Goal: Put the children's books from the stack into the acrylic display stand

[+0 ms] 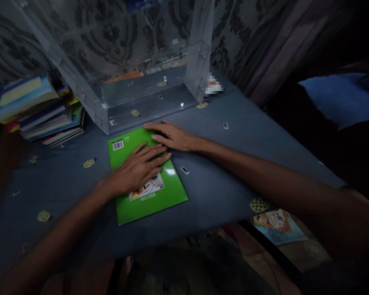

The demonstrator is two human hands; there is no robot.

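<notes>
Head view:
Green book: lies flat on the blue-grey tabletop, just in front of the clear acrylic case.
Left hand: palm down on the book's cover, fingers spread flat, gripping nothing.
Right hand: flat at the book's far right corner, fingers straight, touching its edge.
Book stack: at the far left of the tabletop.
Picture book: lower right, below the tabletop edge.

A dim home room: patterned wallpaper, stacked books, cloth-covered table.
</notes>
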